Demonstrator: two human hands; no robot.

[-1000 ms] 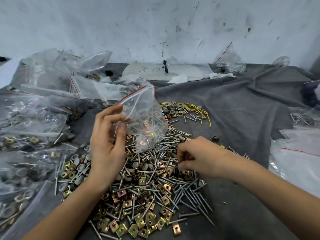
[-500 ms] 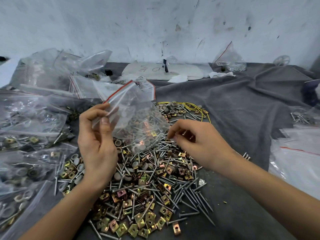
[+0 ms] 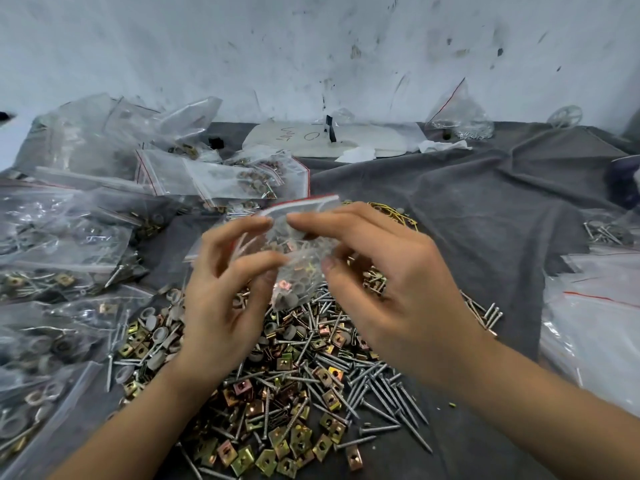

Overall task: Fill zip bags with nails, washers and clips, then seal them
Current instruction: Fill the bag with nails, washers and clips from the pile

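A zip bag (image 3: 296, 285) sits between the left hand (image 3: 221, 306) and right hand (image 3: 398, 289). Loose nails (image 3: 377, 386) and clips (image 3: 273, 441) lie under both hands, and filled bags (image 3: 69, 244) lie left of the left hand.

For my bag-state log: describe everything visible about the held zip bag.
The small clear plastic zip bag has a red-and-white zip strip on top and holds grey washers and a coppery clip. It hangs above the loose hardware pile, pinched near its top by the left hand and right hand. Seal state unclear.

Left hand (image 3: 225, 292) and right hand (image 3: 391, 282) raised side by side, forefingers nearly touching, both pinching a zip bag (image 3: 300, 274)
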